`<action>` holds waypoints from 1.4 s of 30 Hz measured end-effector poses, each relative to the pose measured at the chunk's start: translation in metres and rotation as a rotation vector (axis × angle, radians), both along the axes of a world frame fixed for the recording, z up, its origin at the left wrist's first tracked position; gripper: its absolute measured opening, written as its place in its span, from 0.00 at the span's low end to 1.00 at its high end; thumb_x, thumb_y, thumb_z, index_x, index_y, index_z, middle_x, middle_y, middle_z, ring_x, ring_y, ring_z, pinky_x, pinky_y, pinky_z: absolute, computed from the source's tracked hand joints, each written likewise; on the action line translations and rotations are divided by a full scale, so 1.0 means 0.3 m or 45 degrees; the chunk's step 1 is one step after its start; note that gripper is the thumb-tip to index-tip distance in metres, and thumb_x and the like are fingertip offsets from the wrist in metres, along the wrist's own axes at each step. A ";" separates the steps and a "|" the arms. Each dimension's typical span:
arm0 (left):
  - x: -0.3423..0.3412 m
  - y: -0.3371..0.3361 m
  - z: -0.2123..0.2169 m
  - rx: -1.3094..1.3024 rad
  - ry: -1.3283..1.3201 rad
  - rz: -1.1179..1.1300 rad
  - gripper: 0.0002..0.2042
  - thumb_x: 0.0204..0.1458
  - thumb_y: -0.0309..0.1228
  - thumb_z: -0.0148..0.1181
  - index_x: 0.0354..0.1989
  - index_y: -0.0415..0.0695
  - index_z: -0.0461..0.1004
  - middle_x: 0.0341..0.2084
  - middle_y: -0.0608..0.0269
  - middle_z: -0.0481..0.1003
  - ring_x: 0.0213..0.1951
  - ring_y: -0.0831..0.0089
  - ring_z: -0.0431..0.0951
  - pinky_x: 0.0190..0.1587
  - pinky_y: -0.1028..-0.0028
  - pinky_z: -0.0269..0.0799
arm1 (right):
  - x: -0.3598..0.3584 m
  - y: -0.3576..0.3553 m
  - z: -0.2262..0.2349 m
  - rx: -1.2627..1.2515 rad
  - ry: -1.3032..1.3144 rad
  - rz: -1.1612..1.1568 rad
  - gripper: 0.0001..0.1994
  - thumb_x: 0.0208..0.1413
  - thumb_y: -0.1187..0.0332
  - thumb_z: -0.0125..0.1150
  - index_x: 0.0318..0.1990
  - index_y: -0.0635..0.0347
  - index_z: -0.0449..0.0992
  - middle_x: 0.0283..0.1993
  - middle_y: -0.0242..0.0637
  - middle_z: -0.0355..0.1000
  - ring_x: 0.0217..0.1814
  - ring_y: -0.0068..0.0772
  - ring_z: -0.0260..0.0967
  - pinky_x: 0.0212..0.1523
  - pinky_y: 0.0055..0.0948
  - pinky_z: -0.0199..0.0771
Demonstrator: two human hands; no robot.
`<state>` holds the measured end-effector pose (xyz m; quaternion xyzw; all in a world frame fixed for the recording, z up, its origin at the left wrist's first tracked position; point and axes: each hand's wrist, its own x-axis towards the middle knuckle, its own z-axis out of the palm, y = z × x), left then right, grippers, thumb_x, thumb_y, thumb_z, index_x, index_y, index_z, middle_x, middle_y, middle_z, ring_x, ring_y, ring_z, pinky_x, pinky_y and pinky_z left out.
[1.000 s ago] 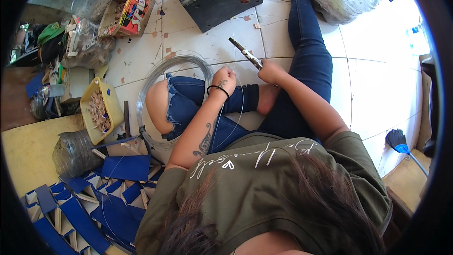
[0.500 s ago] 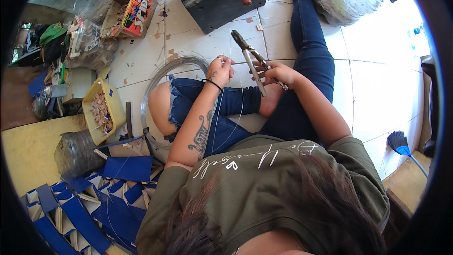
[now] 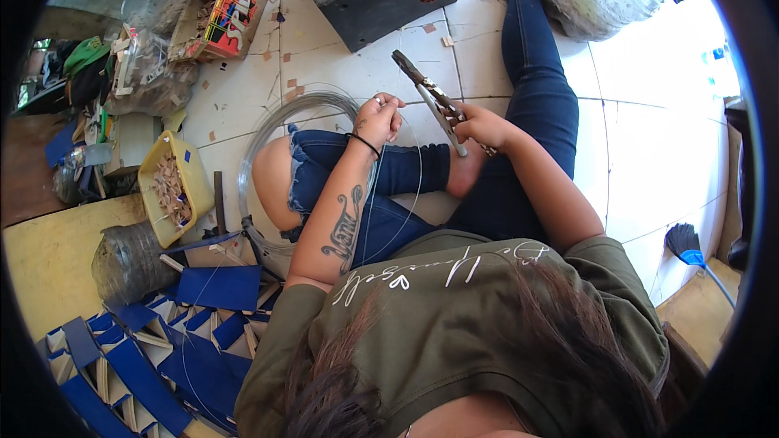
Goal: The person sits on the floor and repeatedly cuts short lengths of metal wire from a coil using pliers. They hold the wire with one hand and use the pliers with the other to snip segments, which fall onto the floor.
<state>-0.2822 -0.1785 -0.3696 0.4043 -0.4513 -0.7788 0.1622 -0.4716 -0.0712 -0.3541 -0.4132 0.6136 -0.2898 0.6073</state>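
Left hand: up at twelve o'clock, the left hand (image 3: 380, 120) has its fingers curled together, pinching a thin wire strand (image 3: 419, 164) that arcs down in a loose, glinting loop.
Right hand: at two o'clock, the right hand (image 3: 480, 126) wraps its fingers around the pliers' handles.
Pliers: worn metal pliers (image 3: 432, 87) at one o'clock, nose angled toward eleven, handles slightly apart, surface dark and mottled, one handle smooth pale grey.
Coil: and at ten, a wide ring of silvery wire, the coil (image 3: 272, 122), many smooth strands looping around the bent, ripped-denim knee.
Tray: nine o'clock, a yellow plastic tray (image 3: 207, 182), rounded corners, heaped with small flat wood chips (image 3: 170, 186).
Blue pieces: over at eight, flat-faced blue pieces (image 3: 217, 288) with pale wooden slats, piled at angles.
Bench: twelve o'clock, a dark, hard-edged bench (image 3: 398, 24) on glossy white floor tiles (image 3: 341, 65).
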 end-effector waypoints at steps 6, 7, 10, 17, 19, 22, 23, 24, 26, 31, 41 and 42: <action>0.001 0.003 0.003 -0.045 -0.074 -0.057 0.07 0.54 0.30 0.40 0.29 0.40 0.63 0.07 0.68 0.59 0.06 0.83 0.51 0.09 0.82 0.48 | 0.004 -0.011 -0.022 -0.078 0.099 0.047 0.22 0.33 0.74 0.50 0.43 0.67 0.65 0.31 0.41 0.66 0.34 0.31 0.63 0.36 0.25 0.64; 0.001 0.003 0.003 -0.064 -0.083 -0.071 0.07 0.54 0.30 0.41 0.29 0.40 0.63 0.06 0.68 0.58 0.06 0.83 0.51 0.09 0.82 0.47 | 0.004 -0.011 -0.028 -0.078 0.070 0.038 0.21 0.33 0.74 0.50 0.43 0.67 0.65 0.31 0.41 0.67 0.34 0.31 0.64 0.36 0.25 0.64; -0.003 0.012 -0.002 -0.195 -0.151 -0.060 0.07 0.54 0.30 0.41 0.28 0.40 0.64 0.06 0.69 0.61 0.07 0.83 0.55 0.10 0.83 0.49 | 0.000 -0.015 -0.041 0.071 0.038 0.110 0.19 0.35 0.74 0.50 0.40 0.68 0.66 0.30 0.41 0.68 0.32 0.31 0.66 0.35 0.26 0.65; -0.008 0.014 -0.002 -0.108 -0.142 -0.020 0.09 0.54 0.31 0.39 0.31 0.39 0.64 0.09 0.66 0.63 0.06 0.82 0.55 0.09 0.83 0.51 | 0.036 -0.016 -0.078 0.101 0.034 -0.100 0.12 0.36 0.71 0.51 0.31 0.68 0.67 0.25 0.40 0.69 0.27 0.30 0.67 0.31 0.27 0.66; -0.006 0.013 0.010 -0.070 -0.194 -0.062 0.09 0.55 0.31 0.38 0.33 0.38 0.63 0.10 0.63 0.65 0.07 0.81 0.58 0.10 0.83 0.55 | 0.044 -0.019 -0.090 0.044 0.122 -0.113 0.12 0.35 0.70 0.51 0.30 0.67 0.67 0.25 0.41 0.69 0.26 0.30 0.67 0.30 0.27 0.66; 0.017 0.055 0.032 -0.087 -0.277 -0.127 0.10 0.55 0.31 0.36 0.35 0.37 0.63 0.12 0.60 0.68 0.07 0.80 0.62 0.11 0.82 0.58 | 0.034 -0.022 -0.098 0.039 0.158 -0.118 0.12 0.34 0.70 0.52 0.28 0.68 0.68 0.24 0.41 0.68 0.24 0.31 0.67 0.29 0.28 0.66; 0.027 0.071 0.037 -0.154 -0.308 -0.149 0.09 0.54 0.29 0.36 0.36 0.35 0.61 0.13 0.59 0.68 0.07 0.79 0.62 0.11 0.82 0.58 | 0.032 -0.021 -0.099 0.056 0.153 -0.115 0.12 0.34 0.70 0.52 0.28 0.68 0.68 0.23 0.41 0.68 0.24 0.31 0.67 0.29 0.28 0.66; 0.031 0.084 0.040 -0.200 -0.332 -0.114 0.09 0.54 0.28 0.37 0.36 0.35 0.60 0.13 0.59 0.68 0.07 0.79 0.62 0.10 0.82 0.58 | 0.030 -0.020 -0.098 0.096 0.153 -0.109 0.11 0.34 0.70 0.52 0.27 0.68 0.67 0.22 0.41 0.68 0.23 0.31 0.67 0.28 0.28 0.66; 0.027 0.106 0.035 -0.292 -0.380 -0.043 0.08 0.53 0.27 0.37 0.36 0.34 0.59 0.13 0.58 0.68 0.07 0.80 0.61 0.10 0.81 0.57 | 0.033 -0.018 -0.094 0.181 0.152 -0.104 0.10 0.33 0.70 0.52 0.25 0.68 0.67 0.21 0.41 0.68 0.22 0.32 0.67 0.27 0.29 0.66; 0.009 0.105 0.009 -0.354 -0.416 -0.064 0.06 0.52 0.25 0.39 0.34 0.34 0.58 0.12 0.58 0.68 0.06 0.80 0.59 0.09 0.81 0.54 | 0.057 -0.018 -0.096 0.156 0.266 -0.114 0.12 0.33 0.72 0.51 0.29 0.69 0.68 0.22 0.43 0.68 0.22 0.32 0.66 0.26 0.28 0.67; 0.003 0.104 -0.008 -0.302 -0.452 -0.060 0.05 0.52 0.25 0.39 0.33 0.36 0.58 0.11 0.59 0.68 0.06 0.80 0.58 0.09 0.81 0.53 | 0.067 -0.028 -0.168 0.201 0.343 -0.123 0.12 0.32 0.74 0.51 0.30 0.68 0.67 0.21 0.42 0.66 0.22 0.33 0.66 0.23 0.28 0.66; 0.001 0.103 -0.007 -0.299 -0.455 -0.064 0.05 0.52 0.25 0.40 0.33 0.36 0.58 0.11 0.59 0.68 0.06 0.80 0.59 0.09 0.81 0.53 | 0.066 -0.026 -0.172 0.218 0.356 -0.110 0.12 0.33 0.74 0.51 0.30 0.68 0.67 0.21 0.42 0.66 0.22 0.32 0.65 0.23 0.28 0.66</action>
